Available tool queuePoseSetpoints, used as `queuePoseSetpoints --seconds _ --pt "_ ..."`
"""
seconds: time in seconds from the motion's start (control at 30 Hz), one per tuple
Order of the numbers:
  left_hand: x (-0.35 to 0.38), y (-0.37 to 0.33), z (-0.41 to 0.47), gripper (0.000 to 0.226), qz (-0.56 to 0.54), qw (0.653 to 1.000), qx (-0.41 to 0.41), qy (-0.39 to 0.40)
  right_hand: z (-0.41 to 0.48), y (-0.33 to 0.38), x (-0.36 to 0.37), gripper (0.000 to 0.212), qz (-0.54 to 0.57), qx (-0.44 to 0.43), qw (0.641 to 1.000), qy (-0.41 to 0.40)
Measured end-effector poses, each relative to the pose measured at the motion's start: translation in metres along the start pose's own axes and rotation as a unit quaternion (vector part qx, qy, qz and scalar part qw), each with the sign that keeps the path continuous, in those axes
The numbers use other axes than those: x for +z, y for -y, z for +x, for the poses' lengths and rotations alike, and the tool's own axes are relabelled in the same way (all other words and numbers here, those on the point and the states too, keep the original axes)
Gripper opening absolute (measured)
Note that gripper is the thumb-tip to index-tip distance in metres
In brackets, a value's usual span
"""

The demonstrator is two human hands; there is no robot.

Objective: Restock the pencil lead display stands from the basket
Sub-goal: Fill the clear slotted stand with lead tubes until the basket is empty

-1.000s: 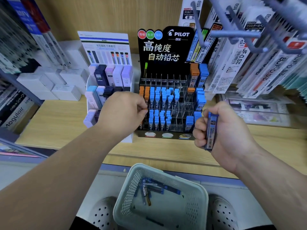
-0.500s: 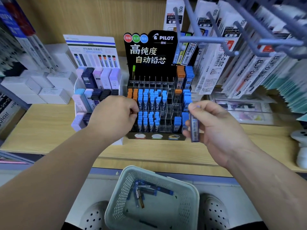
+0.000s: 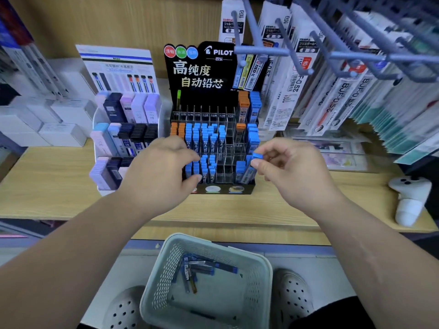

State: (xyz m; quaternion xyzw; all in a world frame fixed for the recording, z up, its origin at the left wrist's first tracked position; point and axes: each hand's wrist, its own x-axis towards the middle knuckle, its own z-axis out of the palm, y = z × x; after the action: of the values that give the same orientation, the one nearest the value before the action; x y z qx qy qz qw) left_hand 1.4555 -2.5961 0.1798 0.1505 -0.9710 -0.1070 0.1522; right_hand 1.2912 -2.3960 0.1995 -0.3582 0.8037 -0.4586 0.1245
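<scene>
White lead stand (image 3: pixel 123 138) sits at left centre of frame on the wooden shelf (image 3: pixel 47 176), pastel and dark cases in its tiers. Left hand (image 3: pixel 161 176) is now reaching into the front left rows of the black Pilot display stand (image 3: pixel 229 162), fingers curled, fingertips among the blue-capped cases. Half a second ago it was a closed fist in front of those rows. Cannot tell whether it grips a case. Right hand (image 3: pixel 292 172) pinches one blue-capped lead case (image 3: pixel 249 172) by its cap between thumb and forefinger. Case is tilted, lower end down in the stand's front right slots; earlier it hung clear of the stand, off its right front corner. Basket (image 3: pixel 164 274) at bottom centre holds a loose pile of lead cases (image 3: pixel 202 269), unchanged. White handheld device (image 3: pixel 408 198) lies on the shelf at far right.
</scene>
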Motion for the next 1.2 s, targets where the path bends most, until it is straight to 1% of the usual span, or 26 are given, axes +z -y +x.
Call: queuePoseSetpoints --seconds 0.1,0.2,0.27,0.4,0.57,0.63,0.73,0.77,0.83,0.9,0.97,1.07,1.2 --pt "0.001 0.002 -0.005 0.040 0.019 1.000 0.008 0.016 0.001 0.000 0.004 0.017 -0.072 -0.043 0.996 0.016" --pt "-0.001 0.004 -0.008 0.041 0.017 1.000 0.015 0.010 0.004 -0.001 0.009 0.010 -0.135 -0.083 0.987 0.008" --pt "-0.001 0.007 -0.008 0.042 0.013 0.999 0.025 0.015 0.007 0.000 0.011 0.008 -0.175 -0.111 0.978 0.009" --pt "0.000 0.011 -0.011 0.046 0.014 0.999 0.031 0.039 0.010 0.003 0.010 0.009 -0.216 -0.131 0.967 0.014" --pt "-0.001 0.010 -0.010 0.048 0.002 0.999 0.028 0.035 0.010 0.003 0.009 0.007 -0.212 -0.112 0.971 0.016" --pt "-0.001 0.010 -0.010 0.048 -0.005 0.999 0.026 0.029 0.010 0.005 0.007 0.008 -0.153 -0.092 0.984 0.014" --pt "-0.001 0.010 -0.009 0.049 -0.016 0.999 0.017 0.025 0.016 0.009 -0.003 0.020 -0.024 -0.081 0.996 -0.032" --pt "-0.001 0.009 -0.009 0.050 -0.018 0.999 0.016 0.024 0.019 0.010 -0.006 0.022 0.000 -0.081 0.996 -0.049" --pt "0.000 0.009 -0.009 0.049 -0.020 0.999 0.016 0.022 0.025 0.009 -0.010 0.024 0.015 -0.082 0.994 -0.068" --pt "0.000 0.009 -0.008 0.048 -0.021 0.999 0.017 0.019 0.029 0.007 -0.008 0.026 -0.001 -0.084 0.993 -0.080" --pt "-0.001 0.010 -0.008 0.047 -0.022 0.999 0.017 0.018 0.032 0.005 -0.005 0.022 -0.034 -0.086 0.992 -0.084" --pt "-0.001 0.009 -0.006 0.047 -0.021 1.000 0.013 0.019 0.032 0.006 0.004 0.014 -0.095 -0.106 0.987 -0.080" --pt "-0.001 0.007 -0.003 0.047 -0.030 0.999 0.001 0.014 0.035 0.006 0.011 0.013 -0.161 -0.119 0.978 -0.059"
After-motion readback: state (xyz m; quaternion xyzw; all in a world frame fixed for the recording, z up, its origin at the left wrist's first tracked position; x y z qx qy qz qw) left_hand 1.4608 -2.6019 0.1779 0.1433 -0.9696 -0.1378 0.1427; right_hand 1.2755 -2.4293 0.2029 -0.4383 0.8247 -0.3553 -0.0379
